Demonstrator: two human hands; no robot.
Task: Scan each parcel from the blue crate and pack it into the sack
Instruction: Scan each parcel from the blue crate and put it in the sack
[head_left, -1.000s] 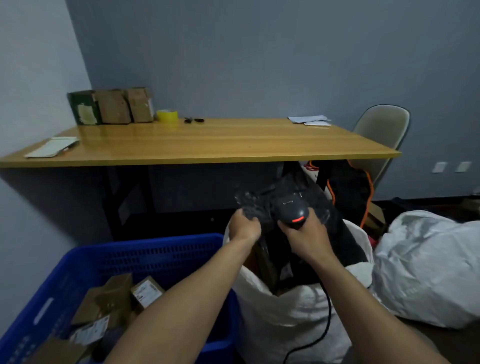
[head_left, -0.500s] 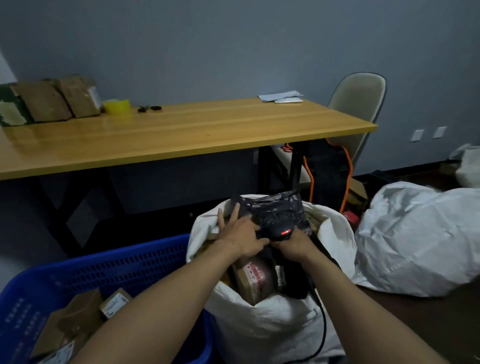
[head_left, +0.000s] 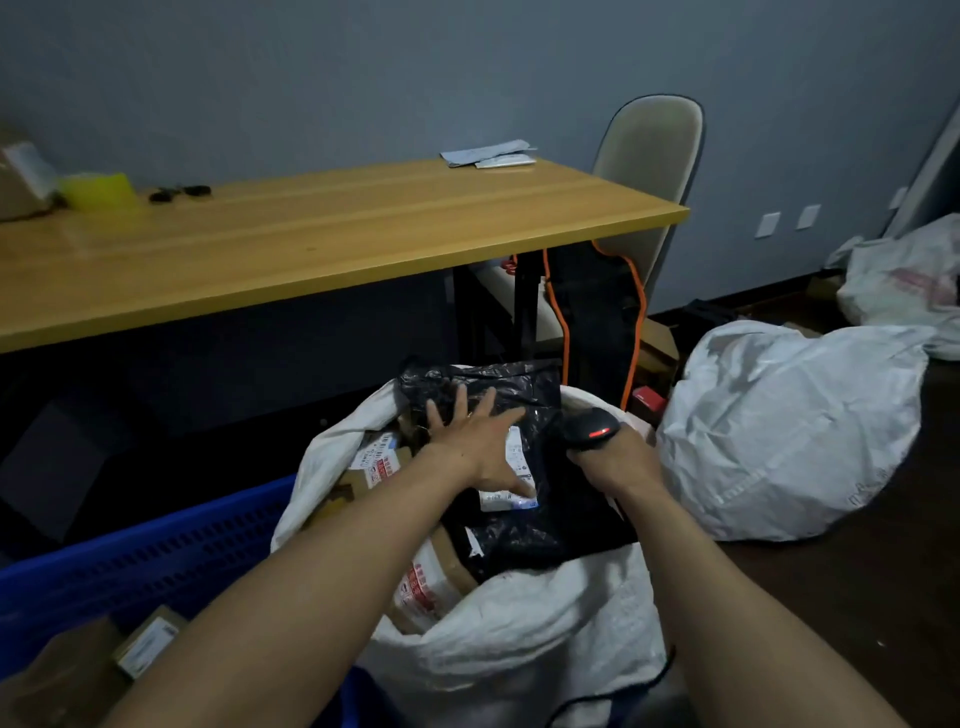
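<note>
So the left hand (head_left: 480, 441) is flat on top of a black crinkly plastic mailer parcel (head_left: 511, 457), fingers spread wide, palm down, grip released rather than pinching anything. The thumb sits on the parcel's white shipping label (head_left: 511, 480). That parcel lies across the open mouth of the white woven sack (head_left: 498, 639), on top of the stuff already in there: a couple of brown cardboard boxes with red-and-white tape (head_left: 423, 587) poke out under and beside it.

The right hand (head_left: 615, 462) is over the right side of the sack, grip clenched around a black handheld barcode scanner (head_left: 592, 431) with a red light glowing on its head. Its black cable (head_left: 613, 696) trails down the front of the sack at the bottom of the frame.

The blue plastic crate (head_left: 135, 556) is just left of the sack, touching it as far as I can tell, with small brown cardboard parcels (head_left: 148, 642) inside, one showing a white label.

Behind all that there's a long wooden table (head_left: 332, 234) with a yellow tape roll (head_left: 98, 189) and some papers (head_left: 488, 155), a beige chair (head_left: 649, 150) at its end, and another stuffed white sack (head_left: 795, 431) on the floor to the right.
</note>
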